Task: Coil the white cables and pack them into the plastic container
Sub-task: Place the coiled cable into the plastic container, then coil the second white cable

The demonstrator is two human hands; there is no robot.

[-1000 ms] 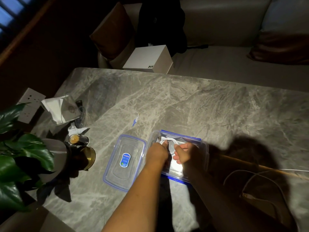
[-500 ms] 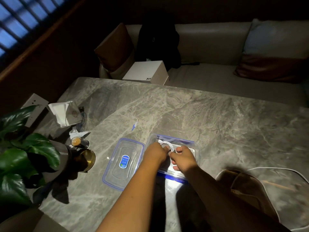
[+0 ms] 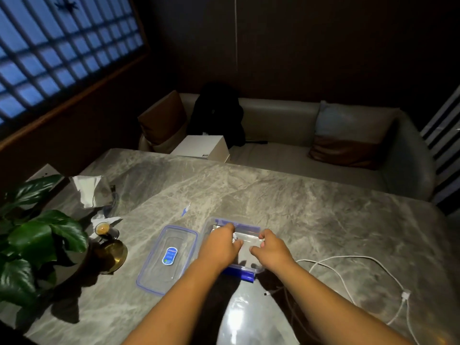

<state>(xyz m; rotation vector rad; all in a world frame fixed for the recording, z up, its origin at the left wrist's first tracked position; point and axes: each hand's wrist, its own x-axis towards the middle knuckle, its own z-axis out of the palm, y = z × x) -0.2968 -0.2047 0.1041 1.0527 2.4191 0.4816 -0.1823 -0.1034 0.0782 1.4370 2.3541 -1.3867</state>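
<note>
A clear plastic container [image 3: 249, 229] with blue clips sits on the marble table [image 3: 311, 215]. My left hand [image 3: 220, 245] reaches into its far left part, fingers curled down on a coiled white cable [image 3: 234, 236], which is mostly hidden under the hand. Just to the right, my right hand [image 3: 272, 249] hovers over the container's right side with loosely curled fingers and nothing seen in its grip. A second white cable [image 3: 348, 277] lies loose on the table to the right, with a connector block [image 3: 405, 294] near the edge.
The container's lid [image 3: 166, 255] lies flat just left of it. Further left stand a potted plant [image 3: 37, 242], a gold dish [image 3: 113, 255], a small cup [image 3: 103, 229] and a tissue holder [image 3: 90, 190]. A sofa with a white box [image 3: 201, 146] lies beyond the table.
The camera has tilted up. My hands have drawn slightly apart over the container, the right one shifting right off the coil. The loose cable on the right has come into fuller view.
</note>
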